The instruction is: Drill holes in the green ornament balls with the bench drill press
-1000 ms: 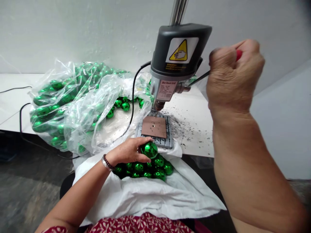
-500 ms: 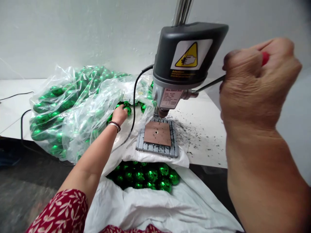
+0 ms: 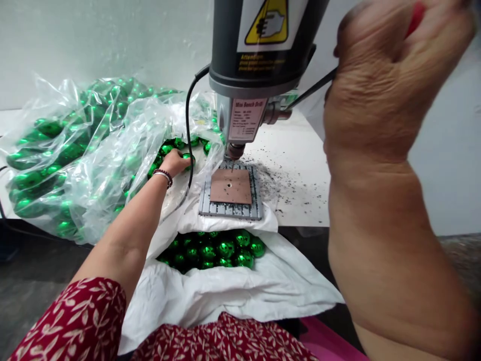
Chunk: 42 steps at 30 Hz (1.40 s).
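My left hand (image 3: 176, 162) has its fingers closed on a green ball (image 3: 188, 160) at the mouth of a clear plastic bag (image 3: 108, 150) full of shiny green balls. High on the right, my right hand (image 3: 383, 65) is wrapped round the red-tipped lever (image 3: 313, 89) of the bench drill (image 3: 259, 65). Below the drill's bit, a brown board (image 3: 231, 186) with a small hole lies on the grey grooved base (image 3: 210, 209). No ball is on the board.
A white cloth sack (image 3: 225, 296) holding several green balls (image 3: 225, 249) hangs at the table's front edge. Dark shavings lie on the white table (image 3: 304, 185) right of the base. A black cable (image 3: 188, 115) curves down left of the drill. A wall stands behind.
The view has shifted closer to the drill, and its parts now sit higher and further left. My left hand has pulled the ball slightly away from the others. My right hand stays on the lever.
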### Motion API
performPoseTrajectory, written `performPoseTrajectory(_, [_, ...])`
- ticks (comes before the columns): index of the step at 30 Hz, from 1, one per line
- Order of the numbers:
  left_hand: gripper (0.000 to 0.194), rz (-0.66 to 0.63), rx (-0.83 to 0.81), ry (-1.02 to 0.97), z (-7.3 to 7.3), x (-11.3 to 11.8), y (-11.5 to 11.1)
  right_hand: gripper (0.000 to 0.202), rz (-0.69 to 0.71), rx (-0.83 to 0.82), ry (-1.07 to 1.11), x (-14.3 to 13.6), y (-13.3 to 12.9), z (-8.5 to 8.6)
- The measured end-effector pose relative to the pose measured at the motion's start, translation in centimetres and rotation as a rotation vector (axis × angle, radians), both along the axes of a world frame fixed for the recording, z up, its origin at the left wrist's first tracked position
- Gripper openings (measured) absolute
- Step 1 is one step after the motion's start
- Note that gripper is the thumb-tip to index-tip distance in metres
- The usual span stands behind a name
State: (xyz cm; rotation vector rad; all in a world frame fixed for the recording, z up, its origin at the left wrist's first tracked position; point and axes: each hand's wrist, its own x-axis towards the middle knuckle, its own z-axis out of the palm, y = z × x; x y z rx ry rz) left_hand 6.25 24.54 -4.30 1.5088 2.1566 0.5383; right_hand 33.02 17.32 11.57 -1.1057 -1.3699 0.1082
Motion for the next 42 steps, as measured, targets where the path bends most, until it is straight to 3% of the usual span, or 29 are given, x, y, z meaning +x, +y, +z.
performPoseTrajectory(4, [0.04,0.022,0.205,-0.114,1.6,-0.5,-2.9,0.028,-0.023,-0.016,0.006,-0.4,-0.4,0.0])
performPoseTrajectory(8, [0.043,-0.093,0.4,-0.519,4.1,0.1,-7.4,0.033,-0.017,-0.004,0.043,-0.7,-0.4,0.1])
performPoseTrajectory(10, [0.05,-0.167,0.368,-0.7,4.7,1.4,-9.5,0.033,-0.006,0.015,0.067,-0.8,-0.3,0.2])
performPoseTrajectory(13, [0.047,-0.261,0.189,-0.789,4.1,4.1,-11.1,0.033,-0.005,0.023,0.091,-0.7,-0.2,0.1])
performPoseTrajectory(17, [0.04,-0.23,0.018,-0.718,1.8,7.1,-10.2,0.036,-0.018,-0.028,0.073,-0.7,-0.3,0.2])
performPoseTrajectory(22, [0.044,-0.18,0.043,-0.606,0.0,8.1,-8.1,0.036,-0.033,-0.089,0.044,-0.7,-0.5,0.5])
performPoseTrajectory(28, [0.045,-0.166,0.056,-0.521,-0.2,8.9,-7.7,0.034,-0.008,-0.071,0.067,-0.7,-0.7,0.5])
performPoseTrajectory(33, [0.043,-0.234,0.12,-0.404,-0.1,9.2,-7.7,0.033,-0.005,-0.062,0.071,-0.7,-0.7,0.4])
performPoseTrajectory(38, [0.058,-0.327,0.151,-0.144,0.4,9.8,-8.5,0.032,0.023,-0.034,0.085,-0.5,-0.7,0.2])
performPoseTrajectory(42, [0.068,-0.331,0.136,-0.165,0.1,10.1,-8.9,0.029,0.042,0.01,0.078,-0.3,-0.5,-0.5])
